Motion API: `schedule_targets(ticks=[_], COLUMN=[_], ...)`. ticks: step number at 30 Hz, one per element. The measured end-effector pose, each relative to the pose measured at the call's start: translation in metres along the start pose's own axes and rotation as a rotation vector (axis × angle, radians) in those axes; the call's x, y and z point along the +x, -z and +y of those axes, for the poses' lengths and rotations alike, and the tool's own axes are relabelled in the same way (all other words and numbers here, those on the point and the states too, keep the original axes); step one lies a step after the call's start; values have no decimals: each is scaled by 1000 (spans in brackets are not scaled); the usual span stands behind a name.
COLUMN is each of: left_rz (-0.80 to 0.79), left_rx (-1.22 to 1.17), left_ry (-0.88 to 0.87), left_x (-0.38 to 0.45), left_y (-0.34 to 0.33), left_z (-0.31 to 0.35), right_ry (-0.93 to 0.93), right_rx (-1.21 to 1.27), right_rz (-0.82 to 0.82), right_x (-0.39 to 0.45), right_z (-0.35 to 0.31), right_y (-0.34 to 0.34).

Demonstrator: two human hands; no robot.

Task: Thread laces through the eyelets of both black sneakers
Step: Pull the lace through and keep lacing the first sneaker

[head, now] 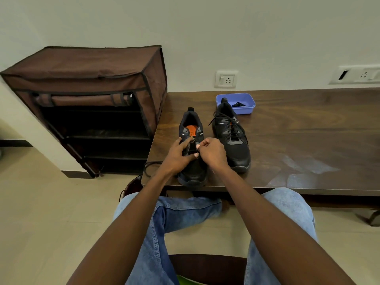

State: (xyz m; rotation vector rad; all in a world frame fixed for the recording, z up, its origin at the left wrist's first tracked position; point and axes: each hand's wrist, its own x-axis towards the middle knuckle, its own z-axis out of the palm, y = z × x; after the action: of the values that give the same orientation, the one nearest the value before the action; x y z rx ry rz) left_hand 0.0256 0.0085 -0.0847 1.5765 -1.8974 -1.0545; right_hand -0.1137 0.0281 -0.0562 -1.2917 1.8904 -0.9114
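Two black sneakers stand on a dark wooden table [298, 140]. The left sneaker [192, 171] has an orange insole and no lacing visible in its upper eyelets. My left hand [181, 153] grips its left side near the lower eyelets. My right hand [209, 152] is closed, pinching a black lace at the tongue. A loose stretch of that lace [150, 165] loops off the table's left edge. The right sneaker [232, 138] is laced up its front and stands untouched.
A blue plastic tray [246, 98] with a dark bundle in it sits behind the right sneaker. A brown fabric shoe rack [92, 79] stands on the floor at the left against the wall. My knees in jeans are under the table's front edge.
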Motion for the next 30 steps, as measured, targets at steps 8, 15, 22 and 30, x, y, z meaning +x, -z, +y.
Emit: schedule_targets(ticks=[8, 15, 22, 30], left_rz=[-10, 5, -33, -47], left_rx=[134, 134, 218, 194], left_ry=[-21, -22, -1, 35], left_x=[1, 0, 3, 4], left_y=[15, 16, 16, 19], left_z=[5, 5, 8, 7], right_ry=[5, -173, 263, -109], right_rx=[-130, -335, -518, -441], right_rz=[184, 616, -138, 426], right_x=[-1, 20, -1, 17], right_z=[-10, 2, -14, 1], right_y=[23, 91, 27, 99])
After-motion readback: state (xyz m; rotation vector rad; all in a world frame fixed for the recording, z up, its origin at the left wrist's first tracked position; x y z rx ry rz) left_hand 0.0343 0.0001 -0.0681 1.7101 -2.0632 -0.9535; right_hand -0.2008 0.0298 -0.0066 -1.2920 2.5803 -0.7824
